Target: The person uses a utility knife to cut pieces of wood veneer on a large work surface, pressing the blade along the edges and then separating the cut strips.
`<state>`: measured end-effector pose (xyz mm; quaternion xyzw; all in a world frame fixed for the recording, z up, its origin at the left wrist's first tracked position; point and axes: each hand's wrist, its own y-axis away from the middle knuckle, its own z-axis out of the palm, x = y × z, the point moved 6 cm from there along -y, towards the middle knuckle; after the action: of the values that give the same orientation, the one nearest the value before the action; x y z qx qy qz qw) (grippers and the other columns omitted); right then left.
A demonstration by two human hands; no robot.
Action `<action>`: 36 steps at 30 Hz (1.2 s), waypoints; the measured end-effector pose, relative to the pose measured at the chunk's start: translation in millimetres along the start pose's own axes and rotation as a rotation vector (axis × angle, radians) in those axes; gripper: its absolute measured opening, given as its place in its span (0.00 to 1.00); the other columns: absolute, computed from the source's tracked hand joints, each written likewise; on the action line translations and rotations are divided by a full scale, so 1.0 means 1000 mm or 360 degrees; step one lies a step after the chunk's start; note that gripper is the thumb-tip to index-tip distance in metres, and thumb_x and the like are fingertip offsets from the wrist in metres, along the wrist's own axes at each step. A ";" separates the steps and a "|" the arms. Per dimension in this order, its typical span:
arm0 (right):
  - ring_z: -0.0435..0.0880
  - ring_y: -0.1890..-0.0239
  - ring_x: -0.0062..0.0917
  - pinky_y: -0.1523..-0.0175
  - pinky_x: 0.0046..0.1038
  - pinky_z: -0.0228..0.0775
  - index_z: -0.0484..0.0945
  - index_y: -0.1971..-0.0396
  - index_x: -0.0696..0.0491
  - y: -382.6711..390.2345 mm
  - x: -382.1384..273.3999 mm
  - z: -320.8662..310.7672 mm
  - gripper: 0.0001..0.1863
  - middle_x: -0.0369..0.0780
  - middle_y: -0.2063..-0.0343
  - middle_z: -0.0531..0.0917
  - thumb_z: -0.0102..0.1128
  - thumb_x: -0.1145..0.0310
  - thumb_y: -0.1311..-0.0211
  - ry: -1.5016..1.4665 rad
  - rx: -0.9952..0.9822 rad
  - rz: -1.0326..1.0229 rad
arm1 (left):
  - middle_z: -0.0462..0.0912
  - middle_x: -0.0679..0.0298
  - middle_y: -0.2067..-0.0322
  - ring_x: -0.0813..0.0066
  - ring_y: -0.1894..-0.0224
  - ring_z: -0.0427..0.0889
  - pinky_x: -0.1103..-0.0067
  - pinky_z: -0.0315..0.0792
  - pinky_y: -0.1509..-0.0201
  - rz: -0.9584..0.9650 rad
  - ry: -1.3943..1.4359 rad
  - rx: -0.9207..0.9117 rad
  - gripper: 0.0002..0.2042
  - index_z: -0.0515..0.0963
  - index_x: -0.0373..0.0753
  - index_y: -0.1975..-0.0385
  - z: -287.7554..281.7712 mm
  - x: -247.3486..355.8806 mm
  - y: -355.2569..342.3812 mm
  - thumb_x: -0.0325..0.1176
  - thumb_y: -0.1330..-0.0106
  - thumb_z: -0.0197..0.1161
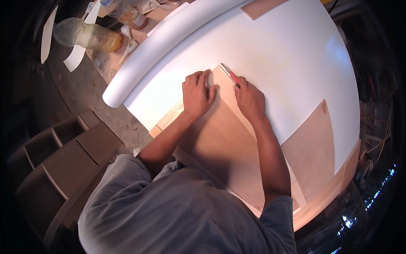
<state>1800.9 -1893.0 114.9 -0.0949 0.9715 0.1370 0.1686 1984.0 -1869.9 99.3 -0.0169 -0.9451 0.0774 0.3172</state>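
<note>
A large white sheet (pixel 296 55) covers the work surface, with a wooden board (pixel 224 139) lying on it beneath my arms. My left hand (pixel 196 93) rests at the board's upper left, fingers bent and thumb apart, pressing down. My right hand (pixel 250 99) is closed on a red utility knife (pixel 232 76) lying along the narrow upper end of the wood, beside a pale edge. A short distance to the right sits another thin wooden panel (pixel 308 148).
A white roll (pixel 156 51) runs along the back left, beside plastic bottles (pixel 93 36) and white offcuts (pixel 74 57). A small wooden piece (pixel 262 6) lies at the top. Brown open-fronted cabinets (pixel 59 165) stand lower left; wood scraps (pixel 376 139) are at the far right.
</note>
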 end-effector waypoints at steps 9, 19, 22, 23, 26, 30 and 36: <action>0.86 0.63 0.44 0.59 0.43 0.78 0.73 0.54 0.55 -0.010 -0.003 -0.003 0.13 0.46 0.66 0.85 0.60 0.63 0.29 0.0039 -0.0147 -0.0012 | 0.77 0.56 0.47 0.58 0.45 0.74 0.64 0.67 0.42 -0.0021 -0.0053 -0.0059 0.28 0.73 0.41 0.36 0.010 0.000 0.000 0.42 0.35 0.69; 0.87 0.64 0.43 0.59 0.42 0.79 0.73 0.53 0.55 -0.013 -0.010 -0.009 0.13 0.45 0.66 0.85 0.59 0.64 0.29 0.0091 -0.0144 -0.0059 | 0.77 0.56 0.45 0.57 0.44 0.74 0.64 0.67 0.42 0.0003 -0.0070 -0.0071 0.29 0.72 0.40 0.36 0.010 -0.001 -0.002 0.41 0.36 0.69; 0.87 0.65 0.43 0.60 0.42 0.80 0.73 0.53 0.55 -0.013 -0.013 -0.011 0.13 0.45 0.66 0.85 0.59 0.64 0.29 0.0101 -0.0172 -0.0086 | 0.77 0.57 0.43 0.57 0.43 0.73 0.64 0.67 0.40 0.0023 -0.0099 -0.0051 0.29 0.72 0.40 0.35 0.009 0.002 -0.002 0.41 0.36 0.69; 0.87 0.65 0.44 0.61 0.43 0.79 0.72 0.53 0.55 -0.013 -0.012 -0.010 0.12 0.46 0.65 0.85 0.58 0.64 0.28 0.0100 -0.0184 -0.0095 | 0.77 0.58 0.42 0.56 0.42 0.73 0.64 0.67 0.39 0.0033 -0.0111 -0.0042 0.29 0.72 0.40 0.35 0.009 0.003 -0.002 0.41 0.36 0.69; 0.86 0.67 0.46 0.62 0.45 0.78 0.71 0.53 0.55 -0.014 -0.008 -0.008 0.12 0.47 0.66 0.85 0.55 0.64 0.27 0.0094 -0.0207 -0.0120 | 0.77 0.58 0.41 0.55 0.40 0.73 0.63 0.66 0.38 0.0046 -0.0136 -0.0053 0.29 0.71 0.39 0.35 0.009 0.006 -0.002 0.41 0.35 0.68; 0.86 0.69 0.46 0.63 0.46 0.78 0.70 0.55 0.56 -0.018 -0.010 -0.007 0.11 0.47 0.69 0.85 0.54 0.64 0.26 0.0129 -0.0229 -0.0156 | 0.78 0.58 0.41 0.55 0.39 0.73 0.61 0.64 0.36 0.0076 -0.0189 -0.0053 0.28 0.71 0.39 0.35 0.012 0.005 -0.001 0.42 0.33 0.66; 0.86 0.71 0.45 0.64 0.45 0.77 0.69 0.56 0.57 -0.014 0.000 -0.007 0.11 0.46 0.71 0.85 0.52 0.64 0.25 0.0241 -0.0416 -0.0121 | 0.79 0.61 0.41 0.58 0.38 0.73 0.62 0.63 0.35 0.0068 -0.0270 -0.0035 0.27 0.72 0.42 0.35 0.016 0.006 0.003 0.45 0.32 0.66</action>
<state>1802.3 -1907.8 117.8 -0.1628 0.9511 0.2481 0.0862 1969.1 -1868.7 90.1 -0.0339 -0.9688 0.0750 0.2340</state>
